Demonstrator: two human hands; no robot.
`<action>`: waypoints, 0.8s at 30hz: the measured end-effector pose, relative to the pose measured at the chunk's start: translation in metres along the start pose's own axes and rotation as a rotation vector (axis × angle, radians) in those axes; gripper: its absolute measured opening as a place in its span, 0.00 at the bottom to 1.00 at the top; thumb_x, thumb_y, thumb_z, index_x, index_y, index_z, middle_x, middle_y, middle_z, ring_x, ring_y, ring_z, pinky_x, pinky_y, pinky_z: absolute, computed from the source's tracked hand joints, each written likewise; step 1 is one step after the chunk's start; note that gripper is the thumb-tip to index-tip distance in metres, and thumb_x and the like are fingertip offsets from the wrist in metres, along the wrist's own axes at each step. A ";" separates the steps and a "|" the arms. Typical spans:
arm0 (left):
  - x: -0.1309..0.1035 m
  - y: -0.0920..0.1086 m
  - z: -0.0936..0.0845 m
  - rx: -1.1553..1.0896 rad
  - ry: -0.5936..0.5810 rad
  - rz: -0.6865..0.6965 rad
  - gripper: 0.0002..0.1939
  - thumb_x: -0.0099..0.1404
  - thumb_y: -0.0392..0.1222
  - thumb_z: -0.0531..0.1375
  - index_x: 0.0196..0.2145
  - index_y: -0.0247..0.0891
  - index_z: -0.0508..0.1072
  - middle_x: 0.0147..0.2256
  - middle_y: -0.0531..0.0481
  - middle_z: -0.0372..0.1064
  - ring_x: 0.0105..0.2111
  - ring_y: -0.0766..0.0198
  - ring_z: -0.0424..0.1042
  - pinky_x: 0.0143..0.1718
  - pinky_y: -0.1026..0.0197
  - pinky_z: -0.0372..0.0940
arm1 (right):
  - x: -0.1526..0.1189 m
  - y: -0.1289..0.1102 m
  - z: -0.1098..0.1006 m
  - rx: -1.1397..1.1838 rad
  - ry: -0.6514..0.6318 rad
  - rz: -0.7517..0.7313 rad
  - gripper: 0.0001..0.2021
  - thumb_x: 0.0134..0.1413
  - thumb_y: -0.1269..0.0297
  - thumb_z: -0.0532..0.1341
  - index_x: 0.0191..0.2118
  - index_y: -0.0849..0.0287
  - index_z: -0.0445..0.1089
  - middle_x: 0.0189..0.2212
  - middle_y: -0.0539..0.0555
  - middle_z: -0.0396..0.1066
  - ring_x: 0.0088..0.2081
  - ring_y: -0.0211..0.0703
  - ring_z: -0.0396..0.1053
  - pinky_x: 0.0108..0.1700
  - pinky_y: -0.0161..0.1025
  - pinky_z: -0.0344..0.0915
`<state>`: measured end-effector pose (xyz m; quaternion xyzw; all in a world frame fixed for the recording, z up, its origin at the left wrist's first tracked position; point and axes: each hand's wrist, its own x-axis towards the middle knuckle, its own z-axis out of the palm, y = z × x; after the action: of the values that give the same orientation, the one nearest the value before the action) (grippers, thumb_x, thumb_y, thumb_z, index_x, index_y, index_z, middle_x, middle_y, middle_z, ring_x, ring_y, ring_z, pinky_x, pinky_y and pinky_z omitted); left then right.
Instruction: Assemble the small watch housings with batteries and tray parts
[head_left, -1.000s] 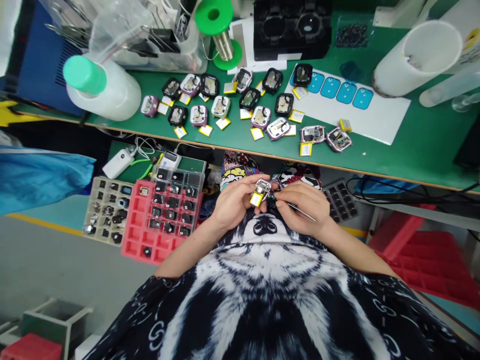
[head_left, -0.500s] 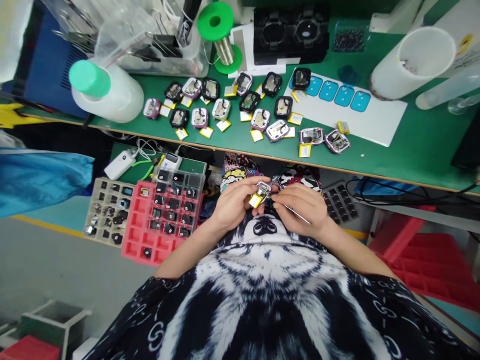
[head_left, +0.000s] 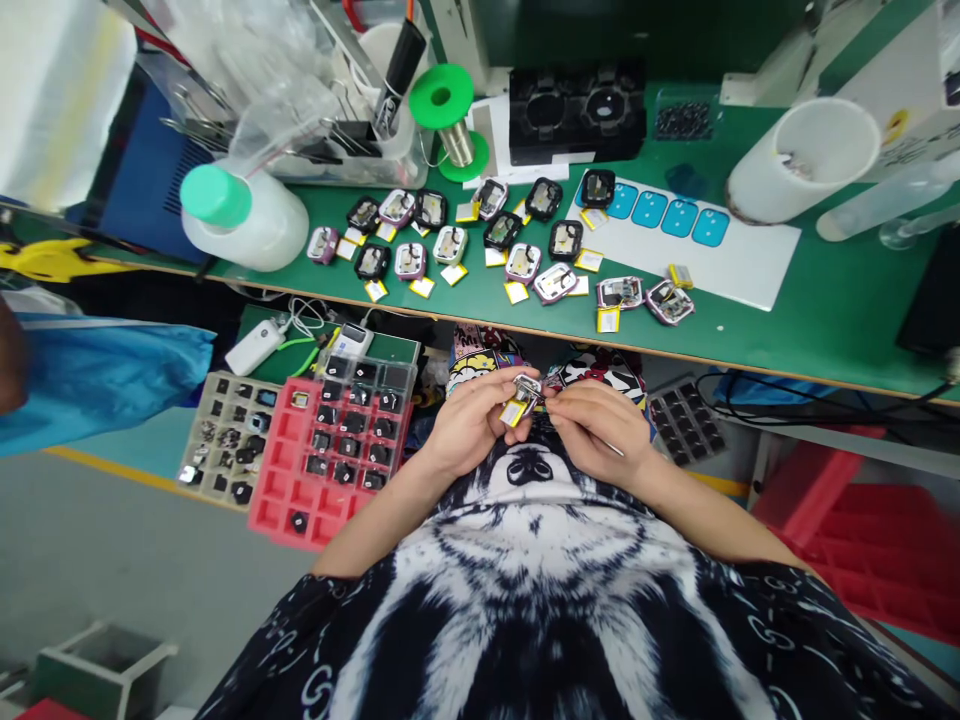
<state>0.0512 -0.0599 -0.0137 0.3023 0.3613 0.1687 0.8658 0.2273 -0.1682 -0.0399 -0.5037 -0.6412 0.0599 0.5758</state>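
Note:
Above my lap, my left hand [head_left: 471, 424] grips an opened watch case [head_left: 528, 387] by its edge, with a yellow-edged battery [head_left: 513, 412] hanging from its lower left. My right hand [head_left: 600, 425] is closed around a thin metal tool [head_left: 613, 448], whose tip meets the right side of the case; the exact contact is too small to make out. Other opened watch cases, such as a purple one [head_left: 523, 262] and a black one [head_left: 565, 240], lie in rows on the green bench [head_left: 750, 335], most with batteries beside them.
Left of my lap are a red tray [head_left: 281, 480] and a beige tray [head_left: 202, 440] of small parts. A white bottle [head_left: 259, 230], a solder spool [head_left: 456, 145] and a white cup [head_left: 802, 165] stand on the bench. Part of another person [head_left: 10, 360] shows at the far left.
The bench and trays appear slightly lower in the view. Both hands keep their holds beside each other, and part of another person has appeared at the left edge.

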 end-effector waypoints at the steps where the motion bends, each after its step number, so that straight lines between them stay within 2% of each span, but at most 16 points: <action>1: -0.001 0.001 0.001 -0.008 0.005 0.003 0.16 0.68 0.41 0.69 0.51 0.31 0.84 0.31 0.46 0.78 0.22 0.63 0.75 0.21 0.64 0.63 | 0.000 0.000 0.001 0.003 0.006 0.002 0.16 0.64 0.80 0.68 0.53 0.59 0.78 0.38 0.58 0.85 0.39 0.49 0.84 0.43 0.46 0.84; 7: -0.003 0.002 0.002 0.003 0.045 0.006 0.18 0.69 0.45 0.72 0.51 0.31 0.84 0.32 0.45 0.77 0.21 0.66 0.72 0.22 0.64 0.61 | 0.003 -0.001 0.005 0.015 0.034 -0.002 0.14 0.64 0.80 0.68 0.52 0.59 0.78 0.38 0.58 0.84 0.38 0.48 0.84 0.42 0.45 0.84; 12: -0.003 -0.002 -0.003 0.062 0.070 0.023 0.18 0.68 0.47 0.73 0.50 0.33 0.85 0.39 0.41 0.81 0.23 0.70 0.69 0.22 0.66 0.61 | 0.004 -0.003 0.002 0.003 0.010 -0.018 0.15 0.62 0.81 0.68 0.52 0.61 0.77 0.37 0.59 0.84 0.37 0.49 0.83 0.41 0.46 0.83; 20: -0.002 -0.007 -0.005 0.150 0.140 0.062 0.15 0.66 0.45 0.71 0.46 0.34 0.87 0.38 0.42 0.82 0.24 0.69 0.69 0.21 0.68 0.63 | 0.004 -0.005 0.000 0.015 -0.023 -0.008 0.14 0.65 0.77 0.67 0.52 0.55 0.77 0.36 0.56 0.83 0.36 0.48 0.82 0.39 0.47 0.83; 24: -0.001 -0.007 -0.005 0.195 0.200 0.066 0.13 0.63 0.44 0.70 0.41 0.33 0.88 0.32 0.45 0.80 0.22 0.69 0.67 0.19 0.68 0.61 | 0.005 -0.009 -0.005 0.032 -0.001 0.042 0.14 0.64 0.76 0.68 0.52 0.53 0.78 0.36 0.53 0.83 0.35 0.46 0.81 0.39 0.45 0.82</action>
<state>0.0475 -0.0633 -0.0206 0.3785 0.4503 0.1903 0.7860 0.2270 -0.1716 -0.0284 -0.5079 -0.6296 0.0824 0.5821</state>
